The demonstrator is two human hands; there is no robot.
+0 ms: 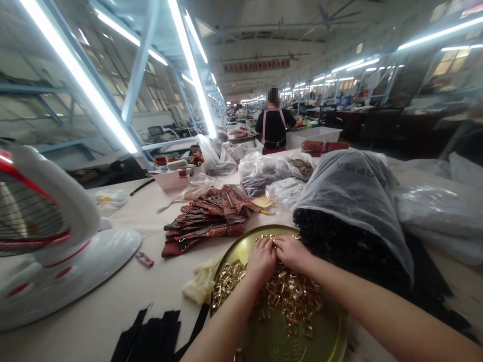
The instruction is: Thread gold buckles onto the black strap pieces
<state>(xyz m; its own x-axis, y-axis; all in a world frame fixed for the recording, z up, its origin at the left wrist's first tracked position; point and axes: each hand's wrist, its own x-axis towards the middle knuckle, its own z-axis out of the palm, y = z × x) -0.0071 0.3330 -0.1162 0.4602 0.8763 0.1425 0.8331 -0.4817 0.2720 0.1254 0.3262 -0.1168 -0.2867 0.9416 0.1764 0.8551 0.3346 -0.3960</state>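
A round gold-coloured tray (332,332) lies before me, with many small gold metal buckles (289,296) heaped in it. Over the far part of the heap, my left hand (262,256) has its fingers bent and drawn together. Beside it, nearly touching at the fingertips, my right hand (292,251) is closed in the same way. More buckles show just beyond the fingertips. Whatever the fingers pinch is hidden behind the hands.
A stack of reddish-brown patterned pieces (211,216) lies beyond the tray. Right stands a large plastic bag (347,191) of black material. A white fan (71,256), pale cloth (199,282) and black strips (151,334) are left. A person (273,125) stands farther back.
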